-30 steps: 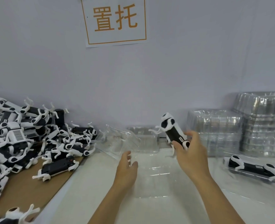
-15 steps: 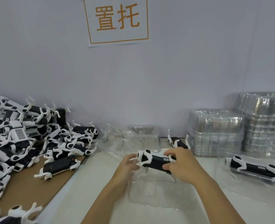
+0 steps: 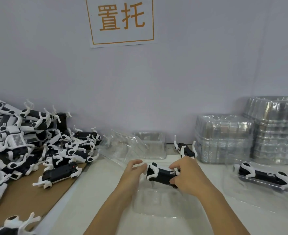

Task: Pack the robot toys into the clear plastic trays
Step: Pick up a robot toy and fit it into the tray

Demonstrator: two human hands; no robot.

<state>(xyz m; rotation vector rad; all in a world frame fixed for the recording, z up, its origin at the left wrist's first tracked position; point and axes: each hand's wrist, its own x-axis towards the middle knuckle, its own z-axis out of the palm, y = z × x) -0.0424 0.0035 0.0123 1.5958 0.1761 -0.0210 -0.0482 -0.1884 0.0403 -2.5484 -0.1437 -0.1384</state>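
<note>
Both hands meet over the middle of the white tabletop (image 3: 95, 197). The right hand (image 3: 189, 177) has thumb and curled fingers wrapped round a black-and-white plastic robot toy (image 3: 160, 173), gripping it at its right end and holding it level. The left hand (image 3: 133, 173) comes up to the toy's left end with fingers loosely bent, fingertips touching or just at the white leg there; whether it truly grips cannot be told. Directly beneath the toy lies a clear moulded plastic tray (image 3: 156, 202), flat on the tabletop.

To the right, a second black-and-white robot toy (image 3: 261, 175) lies on its side in another clear tray (image 3: 265, 183). To the left, on a sheet of brown cardboard (image 3: 24, 195), a heap of loose black-and-white robot toys (image 3: 29, 141) is piled up, legs sticking out every way.

Farther back, a crumpled clear plastic bag (image 3: 122, 146) sits beside a small empty clear tray (image 3: 153, 146), and a single robot toy lying legs-up (image 3: 184, 148) rests near the wall. At the right rear stand two stacks of nested clear trays (image 3: 224, 138), the farther stack the taller. A white paper sign with orange characters (image 3: 122, 21) hangs on the grey wall (image 3: 207, 56).
</note>
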